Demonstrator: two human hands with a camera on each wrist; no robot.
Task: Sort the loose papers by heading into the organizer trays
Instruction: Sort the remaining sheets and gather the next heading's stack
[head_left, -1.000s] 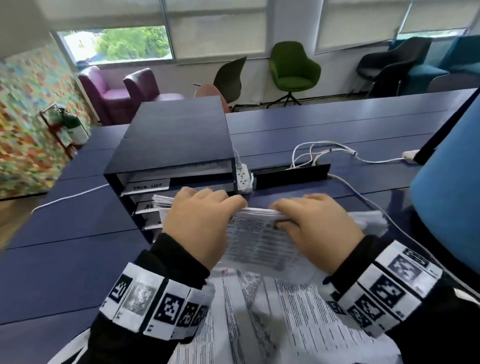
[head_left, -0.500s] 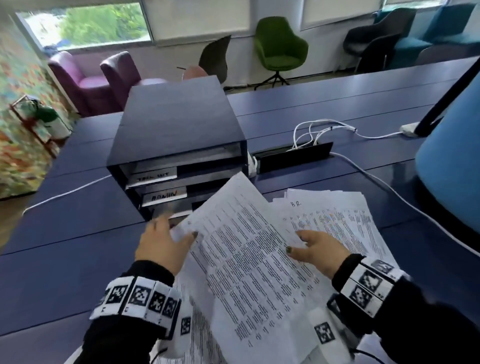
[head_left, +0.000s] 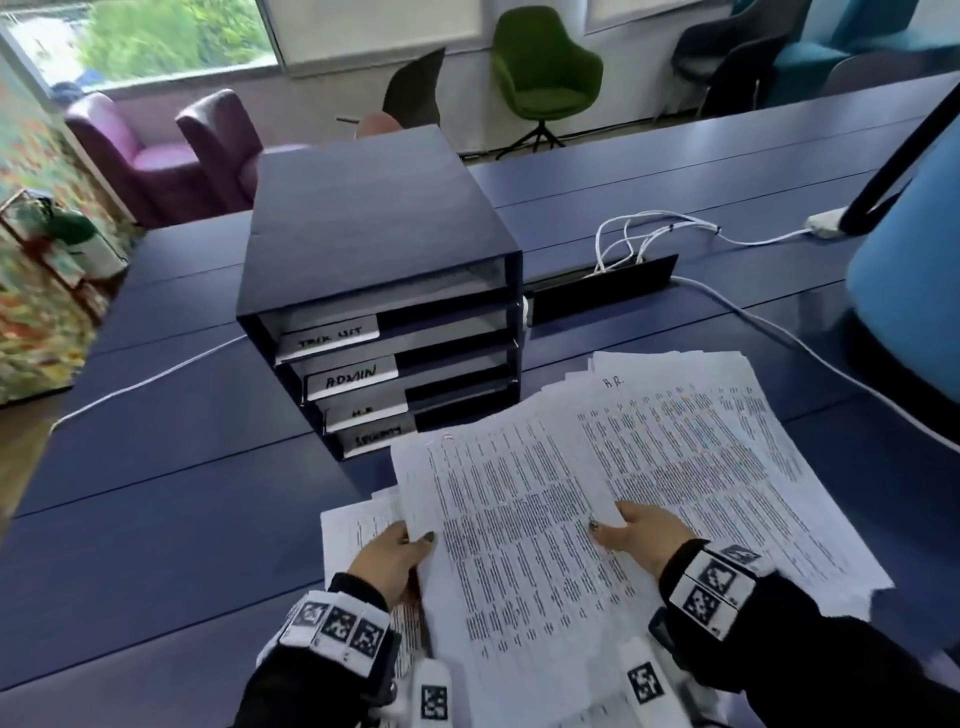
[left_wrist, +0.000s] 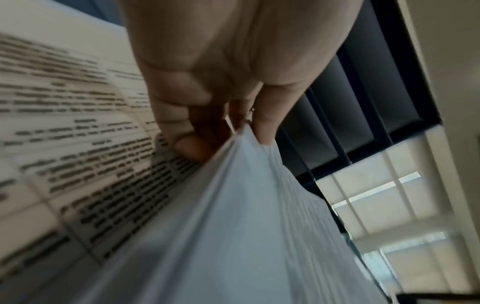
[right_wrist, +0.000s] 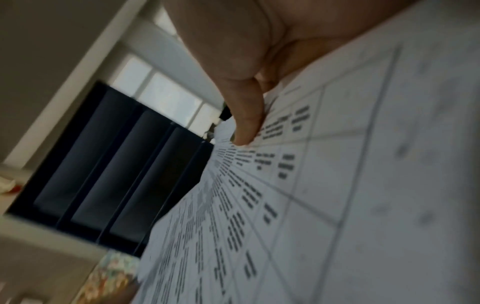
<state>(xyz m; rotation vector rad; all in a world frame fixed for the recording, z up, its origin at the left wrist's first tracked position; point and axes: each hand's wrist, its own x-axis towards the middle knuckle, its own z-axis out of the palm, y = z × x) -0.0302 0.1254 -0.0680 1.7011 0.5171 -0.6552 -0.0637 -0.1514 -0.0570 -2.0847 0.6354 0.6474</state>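
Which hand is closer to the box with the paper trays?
The left hand. It pinches the sheet's left edge, nearly straight in front of the organizer. The right hand grips the papers farther right, past the organizer's right side.

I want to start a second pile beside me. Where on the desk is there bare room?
Bare desk lies left of the papers, in front of the white cable beside the organizer. The right is crowded: spread sheets, another cable, a blue chair.
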